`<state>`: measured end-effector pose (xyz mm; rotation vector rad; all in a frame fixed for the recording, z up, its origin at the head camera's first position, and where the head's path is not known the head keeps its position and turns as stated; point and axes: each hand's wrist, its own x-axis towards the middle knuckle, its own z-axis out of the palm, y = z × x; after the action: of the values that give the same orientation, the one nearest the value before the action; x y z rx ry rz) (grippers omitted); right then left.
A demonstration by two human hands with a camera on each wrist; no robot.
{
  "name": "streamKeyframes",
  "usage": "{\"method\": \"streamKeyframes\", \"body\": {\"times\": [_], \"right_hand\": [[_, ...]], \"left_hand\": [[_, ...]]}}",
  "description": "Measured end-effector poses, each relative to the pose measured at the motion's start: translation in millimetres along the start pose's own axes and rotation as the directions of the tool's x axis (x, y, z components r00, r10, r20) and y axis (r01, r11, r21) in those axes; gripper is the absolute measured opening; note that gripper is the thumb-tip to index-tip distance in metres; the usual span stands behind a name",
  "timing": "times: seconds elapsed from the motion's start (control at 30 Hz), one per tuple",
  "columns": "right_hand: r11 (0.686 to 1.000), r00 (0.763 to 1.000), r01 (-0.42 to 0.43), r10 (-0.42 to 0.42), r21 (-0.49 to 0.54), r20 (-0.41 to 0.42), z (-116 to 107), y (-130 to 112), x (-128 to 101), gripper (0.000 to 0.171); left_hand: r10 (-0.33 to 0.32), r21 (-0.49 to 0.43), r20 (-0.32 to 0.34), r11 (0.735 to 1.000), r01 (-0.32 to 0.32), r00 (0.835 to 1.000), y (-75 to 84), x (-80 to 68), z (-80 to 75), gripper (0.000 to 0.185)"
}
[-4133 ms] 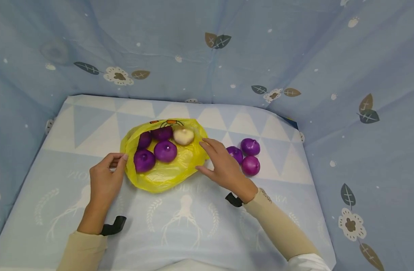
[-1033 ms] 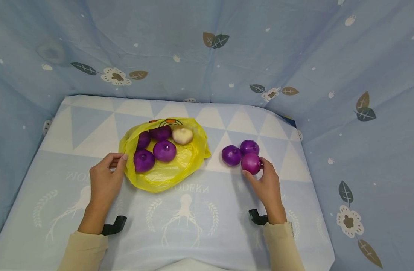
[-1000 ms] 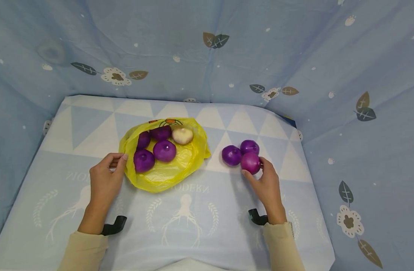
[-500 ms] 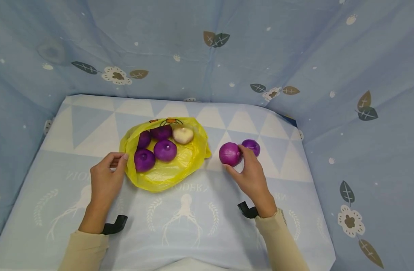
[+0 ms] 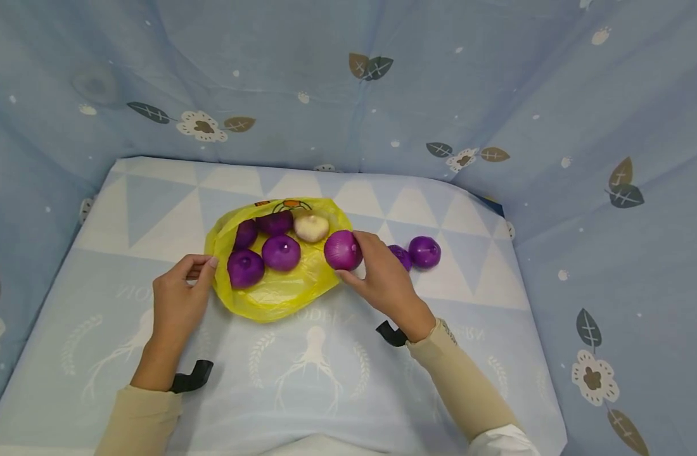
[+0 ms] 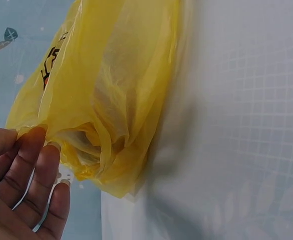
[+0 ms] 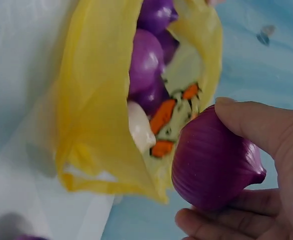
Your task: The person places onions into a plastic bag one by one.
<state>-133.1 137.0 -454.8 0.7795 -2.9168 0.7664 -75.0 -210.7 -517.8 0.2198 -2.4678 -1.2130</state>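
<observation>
Red onion [image 5: 343,249] at mouth of yellow plastic bag [image 5: 280,292], frame centre
Gripped in right hand [image 5: 383,278]; bag edge pinched by left hand [image 5: 177,297]

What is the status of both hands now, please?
Right hand grips red onion at bag mouth. Left hand pinches yellow bag rim. Nothing in the way.

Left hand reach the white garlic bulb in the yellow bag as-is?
Probably not yet. The left hand pinches the yellow bag rim at its near-left edge. The garlic bulb sits at the far side, behind the purple onions; it would have to let go first.
</observation>
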Motion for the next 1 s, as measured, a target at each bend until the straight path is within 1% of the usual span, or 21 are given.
{"method": "streamKeyframes", "body": {"times": [0.17, 0.27, 0.37, 0.57, 0.9, 1.0], "right_hand": [[0.998, 0.992, 0.057, -0.053, -0.03, 0.114, 14, -7, 21, 0.074], [0.997, 0.984, 0.059, -0.05, -0.05, 0.172, 23, -6, 30, 0.074], [0.998, 0.977, 0.042, -0.03, -0.052, 0.21, 31, -3, 36, 0.075], [0.998, 0.971, -0.008, 0.021, -0.056, 0.239, 43, 2, 40, 0.073], [0.996, 0.956, -0.016, 0.04, -0.085, 0.289, 60, 5, 48, 0.067], [0.996, 0.956, -0.025, 0.05, -0.089, 0.288, 63, 5, 48, 0.067]], "left_hand": [[-0.002, 0.002, 0.004, 1.0, 0.002, 1.0, -0.4, -0.3, 0.9, 0.02], [0.0, 0.004, 0.001, 1.0, 0.0, 1.0, 0.0, -0.1, 1.5, 0.021], [0.002, 0.008, 0.002, 1.0, -0.002, 1.0, 0.1, 0.0, 1.9, 0.021], [-0.02, 0.013, 0.011, 1.0, 0.02, 1.0, -1.4, -1.3, 1.5, 0.023], [-0.014, 0.004, 0.013, 1.0, 0.014, 1.0, -1.3, -1.6, 2.3, 0.021], [-0.018, 0.008, 0.008, 1.0, 0.018, 1.0, -1.3, -1.9, 1.8, 0.02]]}}
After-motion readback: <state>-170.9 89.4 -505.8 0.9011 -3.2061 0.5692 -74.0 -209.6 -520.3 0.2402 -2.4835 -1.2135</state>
